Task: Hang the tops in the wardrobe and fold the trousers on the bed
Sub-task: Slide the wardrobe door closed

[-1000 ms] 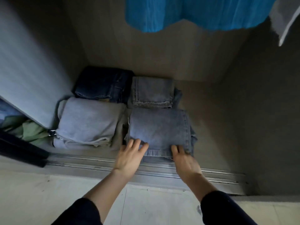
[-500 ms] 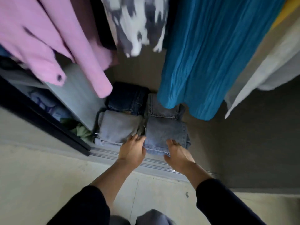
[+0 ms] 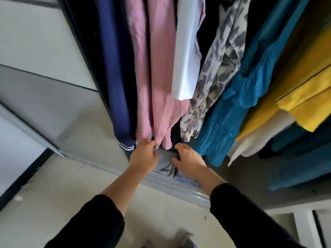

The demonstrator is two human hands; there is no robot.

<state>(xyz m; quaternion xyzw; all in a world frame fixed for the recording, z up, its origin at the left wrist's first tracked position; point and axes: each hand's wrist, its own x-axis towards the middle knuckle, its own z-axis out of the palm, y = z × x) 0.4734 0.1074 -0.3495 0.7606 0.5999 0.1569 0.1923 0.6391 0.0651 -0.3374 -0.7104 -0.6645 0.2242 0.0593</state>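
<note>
Head view, looking down into the open wardrobe (image 3: 238,181). Motion blur throughout.

Both arms in black sleeves (image 3: 93,224) reach in from 6 o'clock toward the middle of the frame.

Left hand (image 3: 143,156): back of hand up, fingers (image 3: 152,144) curled in at the hem of the pink top (image 3: 157,77). Touching the hem or just short of it; cannot tell, and cannot tell whether anything is gripped.

Right hand (image 3: 188,161): just to the 3 o'clock side of the left hand, thumb angled toward the gap between the hands, fingers bent down and mostly hidden. Grasping or loose, cannot tell.

Trousers: folded grey trousers (image 3: 164,162) lie on the wardrobe floor between the two hands. Folded blue trousers (image 3: 185,178) sit just beside them toward 4 o'clock, partly under the right wrist, at the edge of the door track (image 3: 179,189).

Tops, hanging in a row from 11 o'clock round to 3 o'clock:
- navy top (image 3: 114,68), white stripes at the cuff
- pink top
- white top (image 3: 186,51), shorter, overlapping the pink one
- patterned top (image 3: 215,68), grey and cream blotches
- teal top (image 3: 241,104), crinkled cloth
- yellow top (image 3: 304,86)
- cream garment (image 3: 259,138) below the yellow one

Pale sliding door (image 3: 44,51) at 9 to 10 o'clock. Light floor (image 3: 53,194) at 7 o'clock, in front of the track.
</note>
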